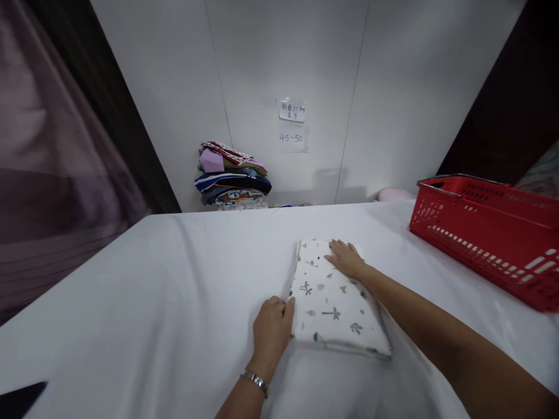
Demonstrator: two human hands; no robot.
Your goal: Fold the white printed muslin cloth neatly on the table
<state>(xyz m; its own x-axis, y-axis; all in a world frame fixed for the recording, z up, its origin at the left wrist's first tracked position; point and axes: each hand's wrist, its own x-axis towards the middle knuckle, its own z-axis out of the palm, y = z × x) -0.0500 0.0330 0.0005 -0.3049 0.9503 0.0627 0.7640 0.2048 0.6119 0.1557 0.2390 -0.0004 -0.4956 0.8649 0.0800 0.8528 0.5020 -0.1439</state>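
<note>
A folded white cloth [334, 302] with small printed leaves and trees lies on the white-covered table [152, 302]. My right hand [346, 258] rests flat on the cloth's far right corner, fingers stretched out. My left hand [271, 330] is at the cloth's near left edge, fingers curled and tucked against or under that edge; a metal bracelet circles its wrist.
A red plastic basket [489, 233] with a metal handle stands at the table's right side. A stack of folded coloured clothes [232, 176] sits against the white wall behind the table, below two paper notes [292, 123]. A curtain hangs at the left.
</note>
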